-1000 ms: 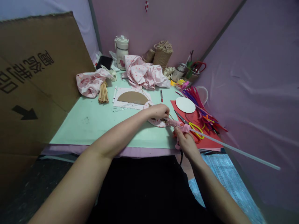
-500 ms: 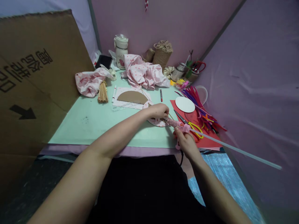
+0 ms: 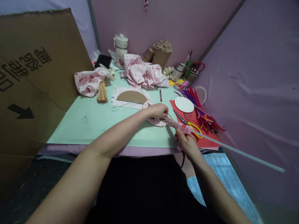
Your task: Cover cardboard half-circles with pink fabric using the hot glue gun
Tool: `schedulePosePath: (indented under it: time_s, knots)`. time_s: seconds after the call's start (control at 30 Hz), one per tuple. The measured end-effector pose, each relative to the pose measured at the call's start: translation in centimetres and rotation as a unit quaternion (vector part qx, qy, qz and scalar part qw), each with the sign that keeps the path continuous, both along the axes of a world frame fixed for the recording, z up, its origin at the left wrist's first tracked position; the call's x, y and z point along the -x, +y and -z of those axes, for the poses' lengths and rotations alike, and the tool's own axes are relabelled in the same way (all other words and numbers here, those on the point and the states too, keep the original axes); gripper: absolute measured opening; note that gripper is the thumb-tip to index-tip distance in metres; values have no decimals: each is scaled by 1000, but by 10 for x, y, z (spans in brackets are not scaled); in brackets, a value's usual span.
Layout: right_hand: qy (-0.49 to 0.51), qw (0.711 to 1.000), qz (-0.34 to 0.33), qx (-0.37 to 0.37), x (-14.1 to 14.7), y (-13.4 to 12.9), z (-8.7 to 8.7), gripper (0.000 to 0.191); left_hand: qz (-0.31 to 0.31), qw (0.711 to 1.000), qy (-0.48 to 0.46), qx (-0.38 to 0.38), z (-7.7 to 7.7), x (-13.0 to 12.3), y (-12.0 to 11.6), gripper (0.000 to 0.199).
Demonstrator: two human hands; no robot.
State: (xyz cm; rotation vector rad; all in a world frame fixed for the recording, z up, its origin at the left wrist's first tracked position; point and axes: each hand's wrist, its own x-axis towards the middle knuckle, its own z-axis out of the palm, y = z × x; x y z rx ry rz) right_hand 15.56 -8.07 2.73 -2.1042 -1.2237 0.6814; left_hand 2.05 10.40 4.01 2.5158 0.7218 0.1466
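My right hand is wrapped round the grip of a pink hot glue gun, with a long translucent glue stick poking out of its back end. The gun's nozzle points left, close to the fingers of my left hand. Those fingers are curled in a pinch at the edge of a pink dotted fabric piece, which lies around brown cardboard. My left hand hides part of this piece and the exact pinch point. Just behind and to the left, a cardboard half-disc rests on another dotted fabric piece.
Yellow-handled scissors and a white disc lie on red sheets at right, beside pipe cleaners. Behind are crumpled fabric, a bottle and twine. A big cardboard box stands left.
The glue gun and my right hand have shifted very slightly right and down. My left hand stays at the fabric edge.
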Motion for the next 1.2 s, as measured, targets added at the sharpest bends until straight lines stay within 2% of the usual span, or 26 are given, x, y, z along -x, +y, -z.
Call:
schedulePosePath:
  time_s: [0.2, 0.4, 0.7, 1.2]
  knots:
    - [-6, 1000, 0, 23, -1, -2, -3, 54, 5, 1000, -8, 0, 3, 0, 2, 19]
    - [-12, 1000, -6, 13, -6, -8, 1, 49, 6, 1000, -13, 2, 7, -1, 4, 18]
    - [-15, 999, -13, 26, -7, -12, -2, 48, 3, 1000, -9, -4, 3, -1, 1, 19]
    - [-37, 998, -21, 40, -6, -11, -6, 51, 5, 1000, -13, -5, 6, -1, 3, 19]
